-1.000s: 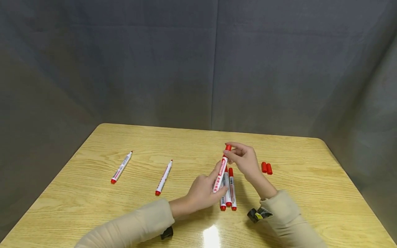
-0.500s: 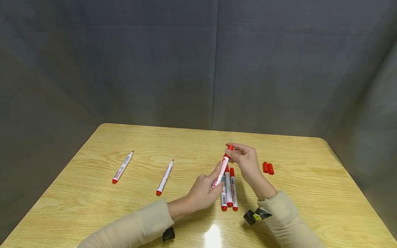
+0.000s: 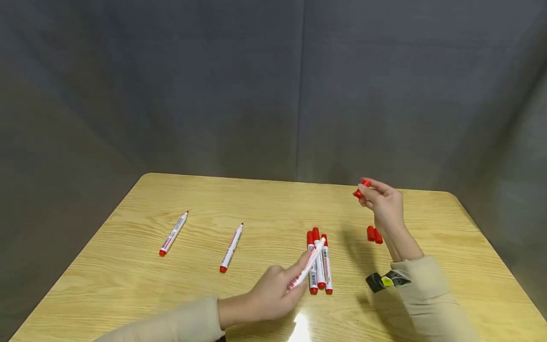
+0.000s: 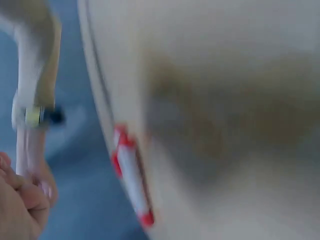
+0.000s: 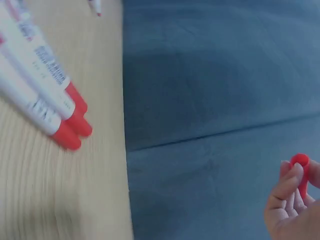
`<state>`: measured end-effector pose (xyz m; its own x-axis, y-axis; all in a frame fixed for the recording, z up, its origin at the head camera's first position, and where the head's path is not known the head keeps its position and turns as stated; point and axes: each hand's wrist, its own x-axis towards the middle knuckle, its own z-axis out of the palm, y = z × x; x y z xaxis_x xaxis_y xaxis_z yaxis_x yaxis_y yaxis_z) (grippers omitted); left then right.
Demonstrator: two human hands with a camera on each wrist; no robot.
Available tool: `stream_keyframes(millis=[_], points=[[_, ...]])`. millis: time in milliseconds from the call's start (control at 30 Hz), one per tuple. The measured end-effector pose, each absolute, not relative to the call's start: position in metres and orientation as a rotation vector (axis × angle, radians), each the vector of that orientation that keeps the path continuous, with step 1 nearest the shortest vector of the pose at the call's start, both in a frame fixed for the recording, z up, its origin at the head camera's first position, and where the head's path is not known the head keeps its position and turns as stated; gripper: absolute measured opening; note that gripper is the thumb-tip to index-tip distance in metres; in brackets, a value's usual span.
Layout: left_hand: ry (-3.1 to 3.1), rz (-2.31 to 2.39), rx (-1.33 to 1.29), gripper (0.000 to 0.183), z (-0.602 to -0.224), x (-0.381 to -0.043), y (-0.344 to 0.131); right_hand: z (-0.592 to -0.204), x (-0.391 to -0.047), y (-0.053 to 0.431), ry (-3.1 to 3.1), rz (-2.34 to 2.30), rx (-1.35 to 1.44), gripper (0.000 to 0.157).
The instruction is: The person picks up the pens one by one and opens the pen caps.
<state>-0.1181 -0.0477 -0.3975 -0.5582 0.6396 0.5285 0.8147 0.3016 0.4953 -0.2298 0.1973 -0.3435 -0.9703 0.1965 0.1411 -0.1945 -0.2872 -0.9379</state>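
I judge the step in hand to be parting a cap from its pen: my left grip [image 3: 275,294] holds a white marker [image 3: 311,263] between thumb and fingers, slanting away from me over the counter [image 3: 273,209], while my right grip [image 3: 386,206] pinches its red cap [image 3: 363,188] between fingertips and thumb, well apart to the right and raised. Both grips are narrow around what they hold. The next move, I think, calls for lowering each piece gently, the cap near the two loose caps [image 3: 370,233] side by side below my right grip, the marker nearer the uncapped markers [image 3: 232,247] lying apart on my left. Under the held marker three capped markers [image 3: 327,270] lie close together; whether it touches them I cannot tell.

The barrels are slim, smooth white cylinders, plastic by their look, printed in red and dark lettering, with red ends. The cap is a short round tube. The counter shows pale wood grain, and dark creased cloth [image 3: 213,95] hangs behind it
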Motion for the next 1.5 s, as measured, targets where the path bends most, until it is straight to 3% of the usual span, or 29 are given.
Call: stream_keyframes(millis=[367, 833, 1200, 1500], points=[[-2.505, -0.862, -0.941, 0.054, -0.401, -0.143, -0.079, -0.352, -0.213, 0.203, -1.935, 2.189, 0.108, 0.014], [-2.758, -0.553, -0.650, 0.051, -0.415, -0.159, -0.125, -0.353, -0.208, 0.206, -1.946, 2.178, 0.151, 0.018], [-2.992, -0.166, -0.553, 0.053, -0.435, -0.171, -0.152, -0.352, -0.206, 0.209, -1.924, 2.186, 0.149, 0.019], [-2.977, -0.116, -0.498, 0.052, -0.432, -0.176, -0.175, -0.351, -0.203, 0.218, -1.925, 2.166, 0.125, 0.017]])
